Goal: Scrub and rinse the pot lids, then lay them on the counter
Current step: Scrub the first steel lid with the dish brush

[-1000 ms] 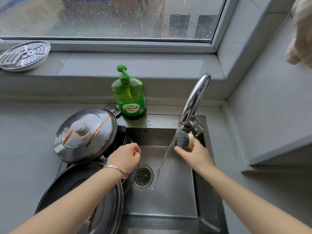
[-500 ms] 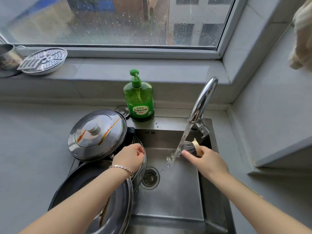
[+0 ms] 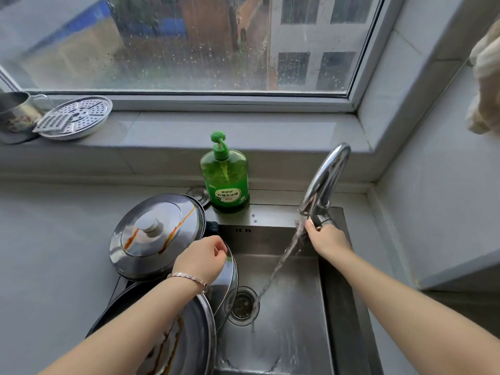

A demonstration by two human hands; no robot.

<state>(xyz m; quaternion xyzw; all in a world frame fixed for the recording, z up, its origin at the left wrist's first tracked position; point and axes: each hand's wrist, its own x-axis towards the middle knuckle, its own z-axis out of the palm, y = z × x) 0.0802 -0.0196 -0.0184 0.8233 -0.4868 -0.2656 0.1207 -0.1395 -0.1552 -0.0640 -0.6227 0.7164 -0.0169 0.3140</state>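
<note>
A green bottle of dish soap (image 3: 226,174) with a pump top is standing upright on the steel rim behind the sink (image 3: 335,307), just left of the curved faucet (image 3: 323,180). Water (image 3: 278,266) is running from the faucet in a slanted stream and is landing beside the drain (image 3: 242,305). On the window sill (image 3: 216,131), far left, a perforated steamer plate (image 3: 75,117) is leaning against a metal cup (image 3: 15,112) (only partly in view). Raindrops are sitting on the window glass (image 3: 189,41).
</note>
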